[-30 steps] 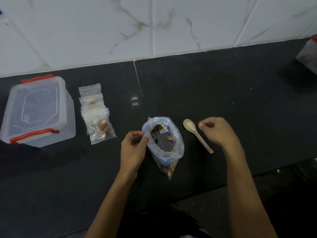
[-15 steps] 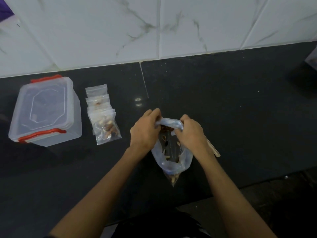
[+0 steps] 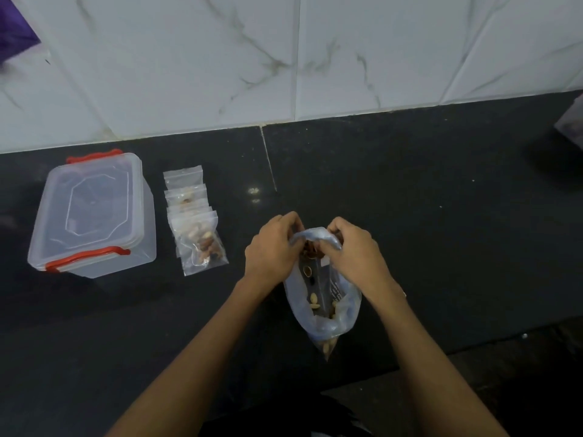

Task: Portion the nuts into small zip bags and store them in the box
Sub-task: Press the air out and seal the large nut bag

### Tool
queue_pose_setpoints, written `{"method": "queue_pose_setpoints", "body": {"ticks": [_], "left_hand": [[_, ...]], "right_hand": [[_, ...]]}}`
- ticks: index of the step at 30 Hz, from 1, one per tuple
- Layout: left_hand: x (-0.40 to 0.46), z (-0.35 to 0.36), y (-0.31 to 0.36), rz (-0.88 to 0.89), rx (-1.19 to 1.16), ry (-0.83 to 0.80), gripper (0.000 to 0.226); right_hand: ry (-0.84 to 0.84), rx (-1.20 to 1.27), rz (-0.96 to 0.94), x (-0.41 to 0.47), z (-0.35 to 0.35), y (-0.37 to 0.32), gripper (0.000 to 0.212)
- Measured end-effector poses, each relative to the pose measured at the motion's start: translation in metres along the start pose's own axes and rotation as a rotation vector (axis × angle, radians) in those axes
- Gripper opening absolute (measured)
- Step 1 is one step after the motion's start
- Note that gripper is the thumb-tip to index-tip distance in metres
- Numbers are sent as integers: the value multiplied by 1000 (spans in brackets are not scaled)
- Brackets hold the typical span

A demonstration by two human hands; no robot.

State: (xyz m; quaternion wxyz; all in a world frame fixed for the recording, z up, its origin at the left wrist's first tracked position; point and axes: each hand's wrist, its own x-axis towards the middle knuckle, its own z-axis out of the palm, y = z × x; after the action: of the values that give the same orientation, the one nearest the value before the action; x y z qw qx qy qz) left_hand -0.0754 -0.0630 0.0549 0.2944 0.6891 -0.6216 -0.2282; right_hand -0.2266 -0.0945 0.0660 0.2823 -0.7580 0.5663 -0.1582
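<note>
A clear plastic bag of nuts [image 3: 321,310] lies on the black counter in front of me, its rolled mouth facing the wall. My left hand [image 3: 273,250] grips the left side of that mouth and my right hand [image 3: 356,257] grips the right side, pinching the rim together. A stack of small zip bags [image 3: 195,220], the front one filled with nuts, lies to the left. Further left stands a clear lidded box [image 3: 94,212] with red clips, its lid shut. The wooden spoon is hidden behind my right forearm.
The black counter [image 3: 426,216] runs to a white marble-tiled wall [image 3: 315,58] at the back. A clear container [image 3: 572,121] pokes in at the right edge. The counter's front edge [image 3: 457,345] drops off by my right arm.
My right hand left the spot beside the spoon and came to the bag's mouth. Both hands now hold the rim, which has gone from wide open to gathered together.
</note>
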Motion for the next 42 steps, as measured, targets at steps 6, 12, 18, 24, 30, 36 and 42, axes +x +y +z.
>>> {"method": "queue_pose_setpoints", "body": {"ticks": [6, 12, 18, 24, 30, 36, 42], "left_hand": [[-4, 6, 1, -140, -8, 11, 20], [-28, -20, 5, -734, -652, -308, 43], [-33, -35, 1, -689, -958, -344, 18], [-42, -19, 5, -359, -322, 30, 5], [-45, -29, 5, -655, -920, -239, 54], [-62, -34, -5, -820, -951, -577, 31], [-66, -19, 1, -730, -840, -214, 16]], "right_hand": [[58, -10, 16, -7, 7, -8, 28], [-289, 613, 525, -12, -17, 11, 47], [-68, 597, 430, -25, -12, 1, 17], [302, 204, 174, -29, 2, -19, 24], [-21, 465, 493, -40, -9, -17, 67], [-321, 611, 751, -61, -9, -7, 34], [-90, 582, 654, -60, -1, -16, 7]]}}
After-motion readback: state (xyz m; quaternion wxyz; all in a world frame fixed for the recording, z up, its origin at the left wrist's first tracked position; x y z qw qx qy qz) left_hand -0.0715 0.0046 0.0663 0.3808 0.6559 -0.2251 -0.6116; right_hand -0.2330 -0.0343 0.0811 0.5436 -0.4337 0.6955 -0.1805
